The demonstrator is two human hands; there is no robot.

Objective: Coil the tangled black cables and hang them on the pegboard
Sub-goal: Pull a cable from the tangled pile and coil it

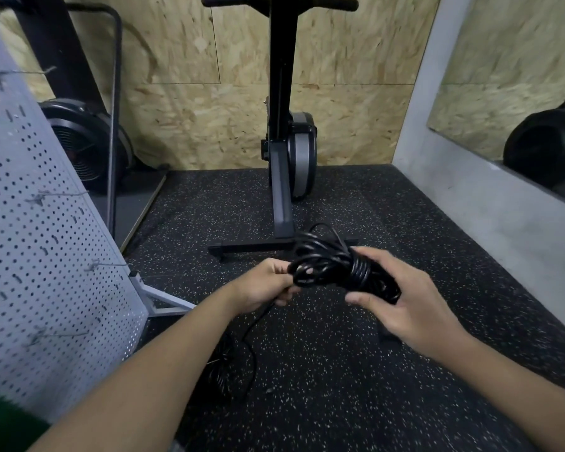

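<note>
Black looped cable bundle point(340, 269) gripped between both hands point(402, 301), over speckled rubber floor point(340, 386).

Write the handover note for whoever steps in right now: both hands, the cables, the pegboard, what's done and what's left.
Left hand: closed on one end of the black cable bundle, with a strand trailing from it down to the floor.
Right hand: holds the bundle's other end, fingers over it and thumb under.
The bundle is held in the air above the speckled rubber floor; its loops look uneven, so coiling is part done.
A second heap of black cable lies on the floor beneath the left forearm.
The pegboard stands to the left; the hooks in view carry no cable.
Left: finish the coil, coil the floor heap, hang both.
</note>
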